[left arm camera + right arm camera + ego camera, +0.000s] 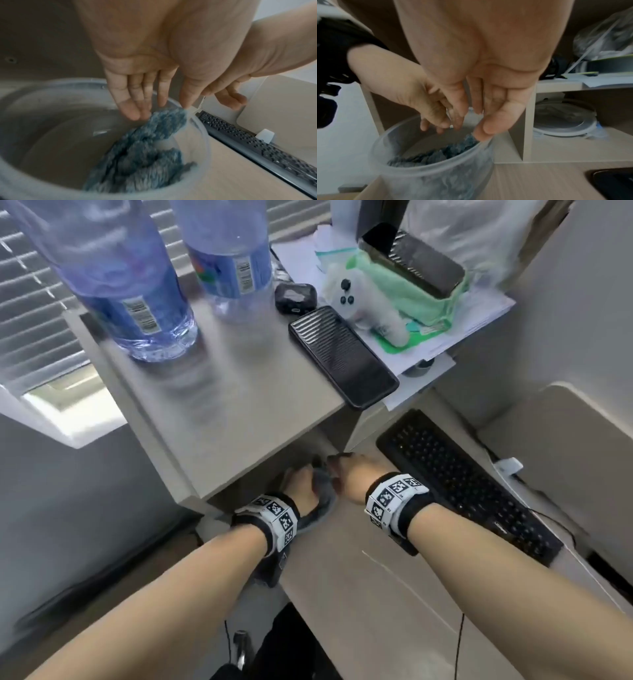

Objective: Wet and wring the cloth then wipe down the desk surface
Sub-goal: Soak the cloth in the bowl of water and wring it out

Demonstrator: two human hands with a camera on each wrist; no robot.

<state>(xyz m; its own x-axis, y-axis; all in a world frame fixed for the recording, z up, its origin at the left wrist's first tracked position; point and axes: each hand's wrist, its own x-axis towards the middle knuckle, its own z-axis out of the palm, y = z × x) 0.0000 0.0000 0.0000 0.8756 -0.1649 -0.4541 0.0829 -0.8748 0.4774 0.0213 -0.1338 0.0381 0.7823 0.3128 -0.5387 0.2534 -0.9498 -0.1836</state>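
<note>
A blue-grey fluffy cloth [145, 155] lies bunched in a clear round tub [204, 135] that holds water, under the front edge of the raised shelf [239, 405]. My left hand [137, 102] points straight-fingered into the tub, its fingertips touching the cloth's raised corner. My right hand [488, 121] hangs beside it over the rim, fingers straight, one tip touching the cloth [436, 157]. From the head view the left hand [301, 484] and right hand [349, 474] are close together with the cloth [323, 491] between them. The tub's wall [436, 175] is blurred.
A black keyboard [462, 491] lies on the desk right of my hands. On the shelf stand two water bottles [130, 285], a black phone [342, 357], an earbud case [294, 297] and a white toy dog [363, 302]. A lidded container [565, 121] sits under the shelf.
</note>
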